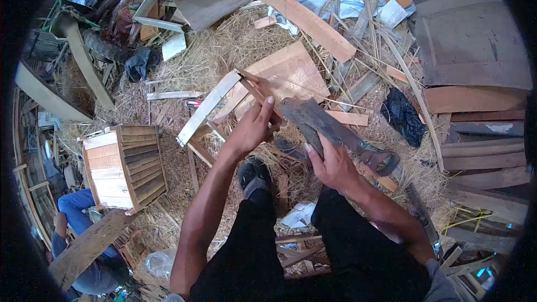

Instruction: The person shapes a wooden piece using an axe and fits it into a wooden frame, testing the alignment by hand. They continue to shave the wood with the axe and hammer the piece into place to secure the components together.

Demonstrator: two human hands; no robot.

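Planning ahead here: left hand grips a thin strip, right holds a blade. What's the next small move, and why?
Probably shift the left hand back along the strip first: it sits right beside the tip of the blade that the right hand holds, leaving little clearance.

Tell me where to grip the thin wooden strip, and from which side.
Grip the wooden strip at its near end, from the left, as the left hand does. It is long and narrow, and the dark blade in the right hand meets it from the right, so this probably keeps fingers clear.
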